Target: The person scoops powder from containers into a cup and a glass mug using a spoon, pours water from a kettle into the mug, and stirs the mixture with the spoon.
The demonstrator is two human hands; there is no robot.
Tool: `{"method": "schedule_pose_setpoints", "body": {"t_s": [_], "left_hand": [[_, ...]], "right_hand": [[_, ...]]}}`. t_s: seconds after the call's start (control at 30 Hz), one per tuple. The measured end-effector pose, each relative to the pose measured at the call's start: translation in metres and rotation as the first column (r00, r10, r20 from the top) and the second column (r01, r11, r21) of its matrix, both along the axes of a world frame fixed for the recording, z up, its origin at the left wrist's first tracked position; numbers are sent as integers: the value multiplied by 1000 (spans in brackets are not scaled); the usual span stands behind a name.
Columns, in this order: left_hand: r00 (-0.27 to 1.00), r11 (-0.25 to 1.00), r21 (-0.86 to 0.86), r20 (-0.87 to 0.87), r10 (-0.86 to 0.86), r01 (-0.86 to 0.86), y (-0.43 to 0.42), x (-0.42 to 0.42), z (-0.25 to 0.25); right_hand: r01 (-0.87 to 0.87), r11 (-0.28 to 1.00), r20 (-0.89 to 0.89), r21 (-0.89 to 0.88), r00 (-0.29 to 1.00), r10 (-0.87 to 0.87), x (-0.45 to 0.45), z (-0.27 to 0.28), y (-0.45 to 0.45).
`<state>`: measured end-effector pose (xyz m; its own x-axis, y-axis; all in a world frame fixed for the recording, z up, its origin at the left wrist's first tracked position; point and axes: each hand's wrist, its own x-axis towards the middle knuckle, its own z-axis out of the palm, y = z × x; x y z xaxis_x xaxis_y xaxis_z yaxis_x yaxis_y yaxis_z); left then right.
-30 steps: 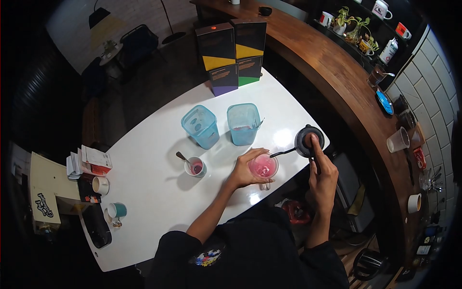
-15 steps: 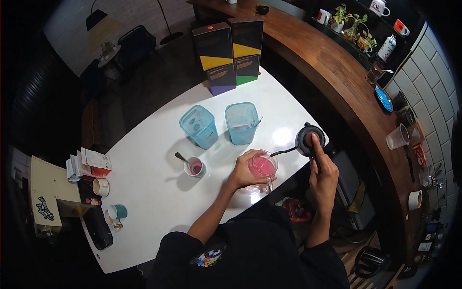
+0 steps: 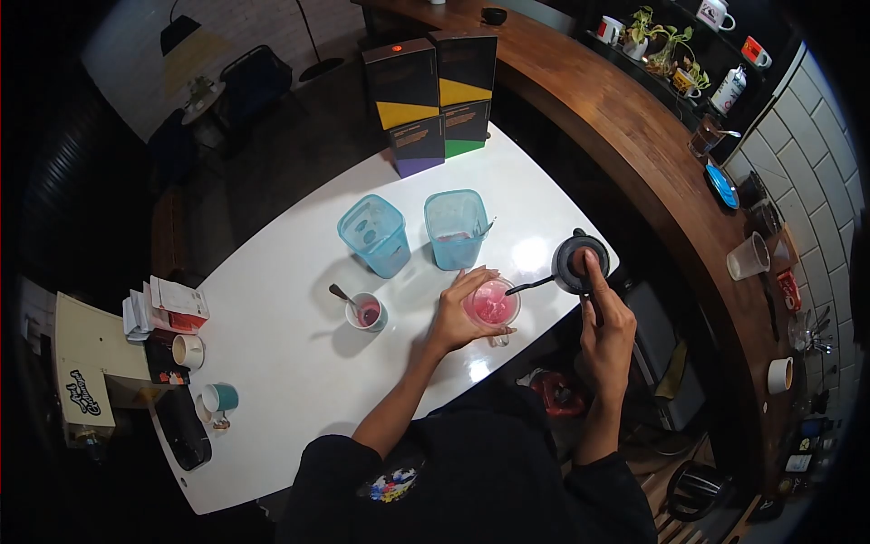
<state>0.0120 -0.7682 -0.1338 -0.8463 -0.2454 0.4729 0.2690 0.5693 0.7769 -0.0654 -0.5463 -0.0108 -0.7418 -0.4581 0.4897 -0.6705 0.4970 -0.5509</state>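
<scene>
My left hand (image 3: 460, 313) is wrapped around a clear glass mug (image 3: 500, 340) of pink liquid (image 3: 492, 304). My right hand (image 3: 605, 317) grips a black gooseneck kettle (image 3: 568, 277) by the handle, its index finger stretched onto the lid. The kettle's thin spout tip is over the mug's right rim. Left of the mug stands a small white cup (image 3: 377, 319) with dark pink residue and a spoon (image 3: 343, 296) leaning in it. Two translucent blue tubs (image 3: 385, 249) stand behind, the right tub (image 3: 455, 252) with some pink stuff inside.
Black boxes with coloured corners (image 3: 417, 140) are stacked at the table's far end. On the left side are a teal-and-white cup (image 3: 225, 397), a beige mug (image 3: 188, 351), packets (image 3: 177, 304) and a black case (image 3: 181, 435). A curved wooden counter (image 3: 625, 118) runs along the right.
The mug in my left hand has shifted slightly left and up. Its pink liquid looks lighter and more stirred up. The kettle has moved slightly to the left.
</scene>
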Motion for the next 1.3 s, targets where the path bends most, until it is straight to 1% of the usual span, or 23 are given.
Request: {"method": "schedule_pose_setpoints", "body": {"t_s": [0.07,0.1,0.13,0.17,0.23,0.37,0.43,0.47,0.53,0.57,0.63,0.67,0.73,0.97,1.03,1.07,1.13,1.17,1.23,1.27,1.3], "left_hand": [[1000,1000,18,6,-9,9,1,1,-3],[998,976,213,47,-52,41,3,2,-2],[992,915,400,78,-102,63,5,3,-1],[992,914,401,77,-102,63,5,2,-3],[983,858,502,71,-168,110,4,2,-9],[974,844,521,93,-207,129,2,3,-5],[970,862,503,172,-170,62,1,2,-14],[970,861,504,172,-172,63,0,3,-12],[980,964,264,198,-32,-22,-1,6,-6],[979,964,266,200,-31,-24,0,7,-1],[975,980,188,222,28,-71,2,9,7],[974,979,190,223,30,-74,2,9,7],[986,988,135,162,47,-70,2,8,4],[993,999,49,113,16,-22,2,6,9],[1000,997,-79,6,24,-23,1,3,1],[1000,997,-79,6,25,-24,1,3,0],[997,995,69,11,-72,71,1,2,-1],[997,995,69,11,-71,70,3,2,-3],[993,964,249,44,-109,95,7,3,-5],[993,964,250,44,-109,95,8,2,-6],[988,946,301,49,-145,124,8,2,-8]], "right_hand": [[10,1000,18,17,1000,-11,1,0,-1],[9,1000,18,18,1000,-9,1,0,-1],[7,1000,13,9,1000,-7,1,0,-1],[6,1000,6,1,1000,-6,0,1,-2],[7,1000,9,-2,1000,-7,0,1,-1],[10,1000,0,-8,1000,-10,0,0,-1],[18,1000,-1,10,1000,-18,0,0,0],[27,999,-2,27,1000,-27,1,1,0],[32,999,0,28,999,-32,0,2,0],[35,999,2,29,999,-35,1,2,1],[32,999,2,33,999,-32,1,2,0],[31,999,1,34,1000,-31,1,2,0],[23,999,1,33,1000,-23,1,0,0],[-15,1000,23,17,1000,15,3,0,-3],[-22,1000,8,7,1000,22,3,-1,-4],[-28,1000,-8,-5,1000,28,3,-1,-5],[-24,1000,2,4,1000,24,3,0,-5],[-19,1000,11,12,1000,19,3,1,-5],[-18,1000,11,11,1000,18,3,2,-6],[-15,1000,10,10,1000,15,3,2,-6],[-15,1000,9,10,1000,15,3,2,-6]]}}
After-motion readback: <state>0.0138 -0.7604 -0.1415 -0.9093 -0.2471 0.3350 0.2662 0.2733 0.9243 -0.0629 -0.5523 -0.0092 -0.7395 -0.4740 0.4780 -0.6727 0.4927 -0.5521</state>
